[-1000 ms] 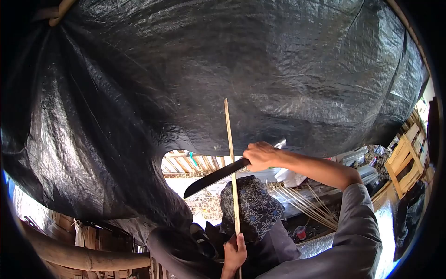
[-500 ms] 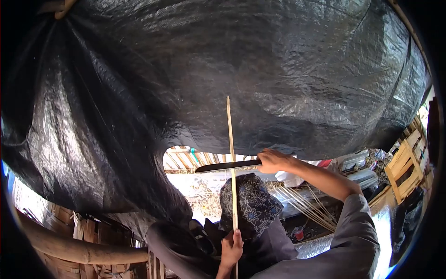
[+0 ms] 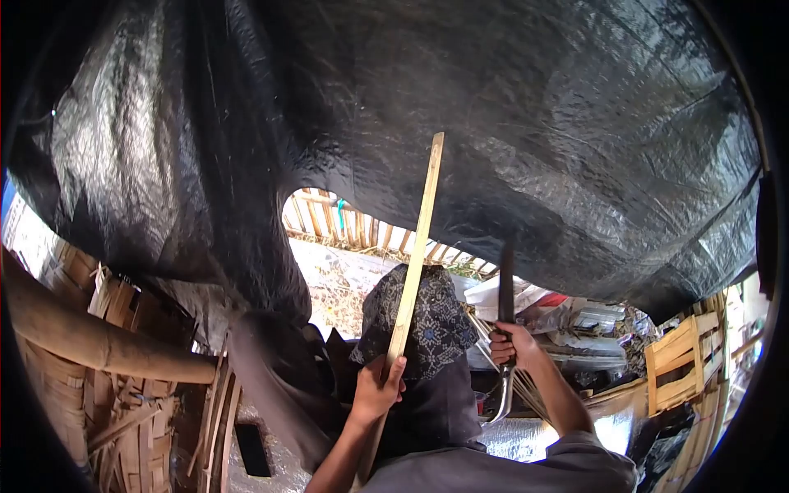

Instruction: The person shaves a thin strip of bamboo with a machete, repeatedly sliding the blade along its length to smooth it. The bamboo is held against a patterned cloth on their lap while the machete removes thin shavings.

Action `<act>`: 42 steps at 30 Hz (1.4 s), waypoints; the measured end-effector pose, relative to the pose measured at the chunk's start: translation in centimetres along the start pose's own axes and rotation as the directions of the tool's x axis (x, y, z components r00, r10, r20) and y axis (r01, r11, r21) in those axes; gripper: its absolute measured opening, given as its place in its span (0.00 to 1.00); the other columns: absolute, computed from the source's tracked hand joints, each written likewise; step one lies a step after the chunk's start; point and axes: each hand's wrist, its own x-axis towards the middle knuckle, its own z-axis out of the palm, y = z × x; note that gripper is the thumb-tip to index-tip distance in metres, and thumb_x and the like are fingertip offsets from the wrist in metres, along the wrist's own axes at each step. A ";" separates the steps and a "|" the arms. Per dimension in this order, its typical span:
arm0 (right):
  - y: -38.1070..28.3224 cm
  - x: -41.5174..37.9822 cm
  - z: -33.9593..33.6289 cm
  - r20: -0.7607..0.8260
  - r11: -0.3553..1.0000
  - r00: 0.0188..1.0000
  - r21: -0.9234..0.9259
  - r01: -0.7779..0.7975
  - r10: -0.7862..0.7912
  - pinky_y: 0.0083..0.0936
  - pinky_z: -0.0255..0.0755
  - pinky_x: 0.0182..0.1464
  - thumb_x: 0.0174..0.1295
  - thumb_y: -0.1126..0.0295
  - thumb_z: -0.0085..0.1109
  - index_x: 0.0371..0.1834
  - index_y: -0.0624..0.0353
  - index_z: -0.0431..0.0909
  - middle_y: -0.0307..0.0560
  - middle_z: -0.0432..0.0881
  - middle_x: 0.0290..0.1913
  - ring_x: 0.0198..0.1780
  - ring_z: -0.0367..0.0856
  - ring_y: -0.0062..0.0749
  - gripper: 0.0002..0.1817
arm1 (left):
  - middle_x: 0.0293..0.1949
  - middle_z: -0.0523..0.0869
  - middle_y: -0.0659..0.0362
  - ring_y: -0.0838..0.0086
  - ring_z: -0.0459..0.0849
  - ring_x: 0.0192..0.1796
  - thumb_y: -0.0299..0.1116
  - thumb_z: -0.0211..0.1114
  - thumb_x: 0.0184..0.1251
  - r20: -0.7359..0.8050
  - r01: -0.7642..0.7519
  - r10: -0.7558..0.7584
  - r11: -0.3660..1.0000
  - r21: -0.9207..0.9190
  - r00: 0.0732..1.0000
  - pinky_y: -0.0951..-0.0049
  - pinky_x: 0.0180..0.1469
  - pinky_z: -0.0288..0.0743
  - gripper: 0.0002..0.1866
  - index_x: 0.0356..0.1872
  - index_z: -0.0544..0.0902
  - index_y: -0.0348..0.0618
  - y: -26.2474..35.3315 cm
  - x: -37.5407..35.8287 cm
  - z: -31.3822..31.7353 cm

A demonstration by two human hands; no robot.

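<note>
Gripping a long pale strip (image 3: 421,255) low down in the closed left hand (image 3: 379,389), slanting it up across a dark patterned cloth (image 3: 436,324) draped over one leg (image 3: 436,411) and in front of a black tarp (image 3: 526,140). Clutching a long knife (image 3: 506,287) in the closed right hand (image 3: 514,347), pointing its dark blade upward, apart from the strip, with a slatted wooden frame (image 3: 649,361) farther right.

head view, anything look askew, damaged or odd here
The black sheet looks mildly askew: it bunches into folds at the picture's left, and its lower edge runs unevenly. The pale strip in the left hand and the knife in the right hand show no clear damage.
</note>
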 end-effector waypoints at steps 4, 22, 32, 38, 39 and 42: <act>4.3 -2.4 3.0 0.117 0.957 0.950 0.067 0.282 -0.288 0.20 0.51 0.21 0.66 0.51 0.40 0.15 0.50 0.58 0.31 0.52 0.11 0.13 0.52 0.18 0.23 | 0.15 0.77 0.60 0.81 0.76 0.15 0.43 0.59 0.65 -0.043 -0.018 0.021 0.997 0.074 0.999 0.80 0.16 0.69 0.18 0.35 0.77 0.34 -0.3 0.2 0.0; 14.0 -2.0 8.7 0.190 0.614 0.925 -0.701 0.363 -0.329 0.20 0.72 0.31 0.58 0.71 0.59 0.59 0.65 0.65 0.43 0.79 0.27 0.28 0.79 0.22 0.26 | 0.24 0.81 0.57 0.80 0.79 0.21 0.34 0.57 0.67 0.196 -0.030 0.023 0.999 0.032 0.980 0.80 0.23 0.75 0.13 0.42 0.76 0.33 -2.2 -1.9 -1.3; 14.3 -1.4 9.6 0.099 0.376 0.812 -0.850 0.370 -0.575 0.19 0.68 0.18 0.58 0.71 0.59 0.52 0.63 0.71 0.40 0.76 0.19 0.16 0.76 0.20 0.19 | 0.21 0.80 0.58 0.81 0.79 0.19 0.42 0.54 0.68 0.228 0.072 -0.064 0.997 -0.029 0.972 0.81 0.19 0.73 0.18 0.39 0.76 0.33 -3.1 -2.7 -1.3; 9.4 -1.8 10.5 0.278 -0.060 0.572 -0.927 0.369 -0.771 0.28 0.69 0.21 0.53 0.64 0.66 0.39 0.59 0.76 0.44 0.76 0.16 0.16 0.77 0.35 0.15 | 0.14 0.74 0.60 0.81 0.73 0.12 0.54 0.44 0.70 0.245 0.177 -0.155 0.982 -0.072 0.957 0.81 0.14 0.67 0.27 0.31 0.73 0.36 -0.9 -1.8 -0.9; 8.3 -1.5 10.8 0.398 -0.228 0.430 -0.890 0.394 -0.810 0.31 0.69 0.22 0.51 0.63 0.67 0.36 0.60 0.77 0.45 0.75 0.16 0.17 0.78 0.40 0.15 | 0.14 0.73 0.61 0.80 0.72 0.11 0.55 0.44 0.70 0.232 0.193 -0.168 0.977 -0.091 0.958 0.81 0.13 0.66 0.27 0.30 0.73 0.37 -0.3 -1.3 -0.5; 5.1 -0.8 11.4 0.406 -0.330 0.372 -0.909 0.253 -0.834 0.33 0.71 0.23 0.50 0.57 0.68 0.30 0.61 0.78 0.47 0.75 0.15 0.19 0.78 0.47 0.17 | 0.13 0.72 0.61 0.79 0.71 0.10 0.55 0.43 0.70 0.228 0.199 -0.166 0.971 -0.133 0.959 0.81 0.12 0.65 0.27 0.27 0.71 0.39 1.4 0.8 0.2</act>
